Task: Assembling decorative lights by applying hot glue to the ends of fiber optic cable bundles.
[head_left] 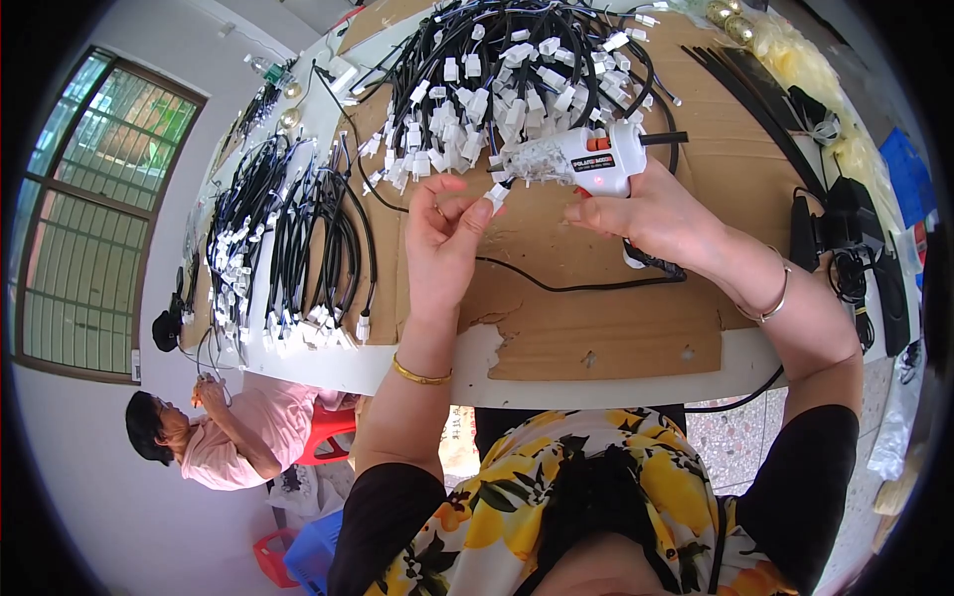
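Observation:
My right hand (651,211) is wrapped around a white hot glue gun (602,171) with an orange switch; a black glue stick (664,138) sticks out of its back end. Clear glue-like lumps coat its front part. Between the thumb and fingers of my left hand (445,226) is a small white plug connector (498,195), close below the gun's nozzle. Whether the nozzle touches it I cannot tell. Beyond my hands lies a big heap of black cables with white connectors (517,84).
Brown cardboard (606,333) covers much of the white table. Bundles of black cables (318,233) lie at the left, black sticks (760,119) at the right. The gun's black cord (566,287) runs across the cardboard. A co-worker in pink (248,437) sits at the lower left.

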The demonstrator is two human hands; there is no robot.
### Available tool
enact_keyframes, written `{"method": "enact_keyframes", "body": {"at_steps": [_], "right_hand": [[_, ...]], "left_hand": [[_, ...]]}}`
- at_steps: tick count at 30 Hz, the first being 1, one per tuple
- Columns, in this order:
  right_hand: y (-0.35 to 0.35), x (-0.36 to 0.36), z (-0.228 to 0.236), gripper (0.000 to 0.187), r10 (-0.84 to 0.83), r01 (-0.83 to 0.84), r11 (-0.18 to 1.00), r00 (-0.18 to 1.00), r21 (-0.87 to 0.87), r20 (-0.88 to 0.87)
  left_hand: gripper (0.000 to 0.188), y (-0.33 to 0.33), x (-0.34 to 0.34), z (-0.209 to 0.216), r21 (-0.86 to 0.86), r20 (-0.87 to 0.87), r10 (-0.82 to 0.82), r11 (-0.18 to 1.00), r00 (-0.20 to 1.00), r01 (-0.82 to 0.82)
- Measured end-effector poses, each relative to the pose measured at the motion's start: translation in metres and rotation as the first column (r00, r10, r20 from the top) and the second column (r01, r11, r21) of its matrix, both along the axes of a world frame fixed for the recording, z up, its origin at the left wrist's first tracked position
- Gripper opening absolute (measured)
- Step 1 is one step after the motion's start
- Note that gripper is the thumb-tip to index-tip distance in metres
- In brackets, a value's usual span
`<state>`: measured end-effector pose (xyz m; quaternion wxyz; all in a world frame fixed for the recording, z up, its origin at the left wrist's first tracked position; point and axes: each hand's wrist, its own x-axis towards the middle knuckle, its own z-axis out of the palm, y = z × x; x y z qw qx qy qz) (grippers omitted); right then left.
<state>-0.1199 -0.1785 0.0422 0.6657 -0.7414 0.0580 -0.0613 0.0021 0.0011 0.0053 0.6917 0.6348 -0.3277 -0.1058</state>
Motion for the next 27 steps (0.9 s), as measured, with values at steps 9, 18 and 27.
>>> {"method": "enact_keyframes", "body": {"at_steps": [9, 18, 27], "right_hand": [[0.001, 0.0, -0.001, 0.017, 0.018, -0.018, 1.0, 1.0, -0.016, -0.018], [0.0, 0.0, -0.003, 0.017, 0.032, -0.03, 0.999, 0.999, -0.033, 0.037], [-0.001, 0.001, -0.007, 0.017, 0.051, -0.051, 0.999, 0.997, 0.004, 0.051]], "left_hand": [[0.021, 0.001, 0.001, 0.003, 0.05, 0.005, 0.008, 0.999, 1.0, -0.008], [0.015, 0.009, 0.013, -0.002, -0.168, -0.376, -0.135, 0.983, 0.917, 0.075], [0.015, 0.01, 0.017, -0.007, -0.257, -0.514, -0.23, 0.96, 0.826, 0.108]]}}
